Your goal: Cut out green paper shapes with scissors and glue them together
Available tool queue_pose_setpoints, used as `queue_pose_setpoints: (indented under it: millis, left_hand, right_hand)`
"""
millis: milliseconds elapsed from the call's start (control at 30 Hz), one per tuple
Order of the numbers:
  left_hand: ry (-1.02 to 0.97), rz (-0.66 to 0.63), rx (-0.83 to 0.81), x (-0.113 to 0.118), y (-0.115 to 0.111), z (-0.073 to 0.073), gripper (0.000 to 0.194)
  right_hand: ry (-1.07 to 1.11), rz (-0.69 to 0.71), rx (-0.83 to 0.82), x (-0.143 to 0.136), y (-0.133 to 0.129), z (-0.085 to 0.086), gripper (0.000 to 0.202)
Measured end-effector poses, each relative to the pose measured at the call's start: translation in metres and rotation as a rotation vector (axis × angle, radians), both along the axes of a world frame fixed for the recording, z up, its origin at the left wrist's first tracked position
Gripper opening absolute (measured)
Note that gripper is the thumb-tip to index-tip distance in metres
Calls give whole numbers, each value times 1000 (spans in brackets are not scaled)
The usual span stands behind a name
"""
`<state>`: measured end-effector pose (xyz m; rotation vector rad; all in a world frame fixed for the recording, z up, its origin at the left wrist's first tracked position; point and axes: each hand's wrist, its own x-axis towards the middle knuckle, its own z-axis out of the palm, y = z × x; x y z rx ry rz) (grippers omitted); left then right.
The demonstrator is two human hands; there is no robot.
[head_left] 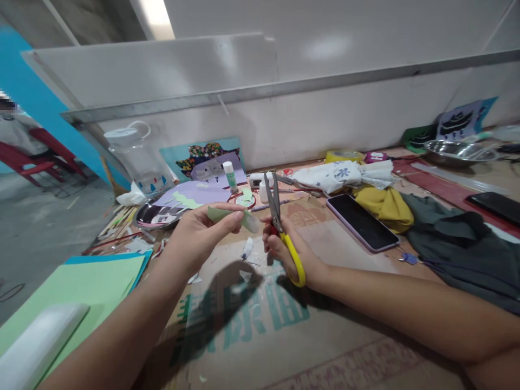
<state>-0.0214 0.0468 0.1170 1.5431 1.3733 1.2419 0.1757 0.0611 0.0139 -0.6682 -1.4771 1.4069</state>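
Observation:
My left hand (203, 230) pinches a small piece of pale green paper (219, 214) between thumb and fingers. Just to its right, my right hand (290, 246) is closed round scissors (293, 260) with yellow handles. Their blades point up and away and stand slightly apart, with no paper between them. Below the hands, small white paper scraps (247, 248) lie on a cardboard sheet (260, 336) with green printed characters.
Behind the hands stand a glue stick (229, 176) and a clear bottle (140, 157). A metal tray (144, 219) holds cut paper. To the right lie a phone (363, 222), cloths and a metal bowl (459, 153). Green sheets (93, 281) lie at left. A person sits far left.

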Motion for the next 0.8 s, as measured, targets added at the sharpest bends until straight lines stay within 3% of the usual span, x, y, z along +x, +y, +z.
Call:
queue_pose_setpoints:
  millis: [233, 367, 500, 633, 800]
  left_hand:
    - [187, -59, -45, 6, 1, -7, 30]
    - [264, -127, -59, 16, 0, -13, 28]
    - [218, -224, -96, 18, 3, -20, 32]
    - [143, -343, -215, 13, 9, -29, 42]
    - [156, -324, -229, 13, 11, -34, 42]
  right_hand:
    - [94, 9, -37, 0, -4, 15, 59]
    - [42, -65, 1, -1, -4, 22, 51]
    - [20, -111, 75, -1, -3, 22, 34]
    - [28, -152, 120, 1, 2, 23, 30]
    - [34, -199, 115, 0, 5, 23, 30]
